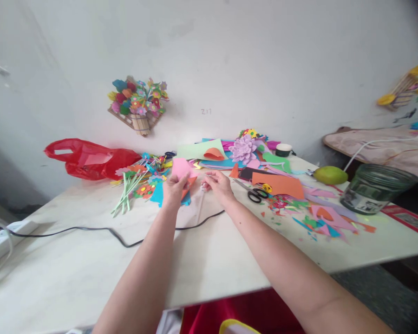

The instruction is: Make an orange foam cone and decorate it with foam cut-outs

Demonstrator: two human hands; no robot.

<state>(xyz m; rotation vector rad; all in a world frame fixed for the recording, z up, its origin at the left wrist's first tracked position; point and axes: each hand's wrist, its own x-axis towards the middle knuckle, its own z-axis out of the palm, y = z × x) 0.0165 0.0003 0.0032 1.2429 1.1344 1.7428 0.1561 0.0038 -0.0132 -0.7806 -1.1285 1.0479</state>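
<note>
My left hand point(174, 189) is closed in a pinch on a pink craft sheet point(181, 167), which stands up above its fingers. Against those fingers shows an orange piece point(191, 184), and blue pieces point(156, 195) lie under the hand. To its right, my right hand point(220, 186) has thumb and fingertips pressed together around something small and whitish, too blurred to name. A faint pale strip point(200, 206) runs down below it. Black-handled scissors point(256, 193) lie on the table right of my right hand, beside an orange sheet point(278, 184).
Left stand a red plastic bag point(90, 160), pale green sticks point(127, 192) and craft flowers point(144, 189). A black cable point(107, 229) crosses the white table point(209, 260). Rightward are coloured scraps point(327, 222), a green fruit point(330, 175) and a glass jar point(376, 188). A lilac flower point(243, 149) sits behind.
</note>
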